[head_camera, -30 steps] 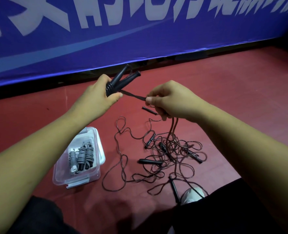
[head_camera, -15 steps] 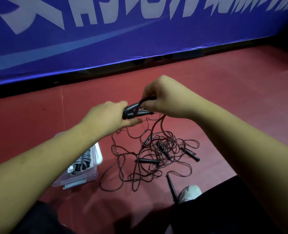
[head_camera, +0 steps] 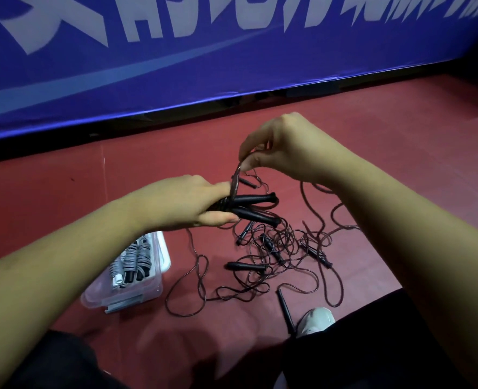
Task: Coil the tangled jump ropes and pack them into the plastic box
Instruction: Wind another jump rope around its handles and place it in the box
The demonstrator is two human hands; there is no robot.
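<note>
My left hand (head_camera: 187,204) grips two black jump rope handles (head_camera: 253,207) that point right, with cord wound round them near my fingers. Just above it, my right hand (head_camera: 282,147) pinches the thin dark cord (head_camera: 236,176) that runs down to the handles. Below both hands a tangle of dark ropes (head_camera: 277,256) with several loose black handles lies on the red floor. The clear plastic box (head_camera: 150,287) sits at the lower left, partly behind my left forearm, holding coiled grey and black ropes (head_camera: 132,262).
A blue banner wall (head_camera: 204,51) runs across the back. One loose black handle (head_camera: 285,310) lies beside my white shoe (head_camera: 316,320). My dark-clothed knees fill the bottom of the view.
My left hand has lowered and turned the handles from pointing up to pointing right. My right hand has carried the cord over and above the handles, and more wraps sit round them.
</note>
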